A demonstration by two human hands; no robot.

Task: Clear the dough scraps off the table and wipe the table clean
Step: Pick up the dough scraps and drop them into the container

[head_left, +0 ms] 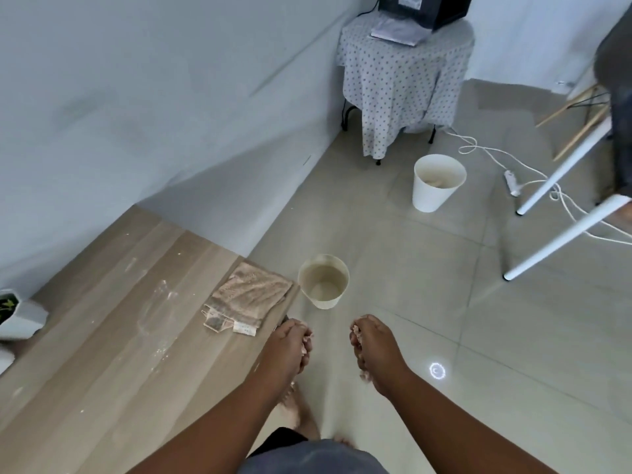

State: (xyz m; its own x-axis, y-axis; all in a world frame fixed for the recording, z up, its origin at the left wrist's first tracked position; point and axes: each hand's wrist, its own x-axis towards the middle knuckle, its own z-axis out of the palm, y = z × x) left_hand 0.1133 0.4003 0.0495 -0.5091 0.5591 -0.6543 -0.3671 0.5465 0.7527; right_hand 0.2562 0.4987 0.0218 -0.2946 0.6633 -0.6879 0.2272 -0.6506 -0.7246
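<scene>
From the head view, looking down past the table (102, 336) edge to the tiled floor. Left hand (289, 347) out just beyond the table corner, fingers curled in around pale dough scraps (305, 347), bits showing between the fingers. Right hand (371, 347) alongside, a gap between the two, fingers likewise curled on a clump of dough at the fingertips, more crumbs clinging near the wrist. Both held above the floor, just short of the small bin (323, 281), which stands on the tiles right against the table's end, mouth open, nothing clearly visible inside. On the tabletop, a folded beige cloth (249, 295) at the near corner, close to the left hand but not touching it. White floury smears (160, 302) streaked across the wood beside the cloth. At the far left edge, a white pot with a plant (15, 313). Further off on the floor, a second white bin (437, 181) with something pale at the bottom, near a stool draped in dotted fabric (403, 83).
</scene>
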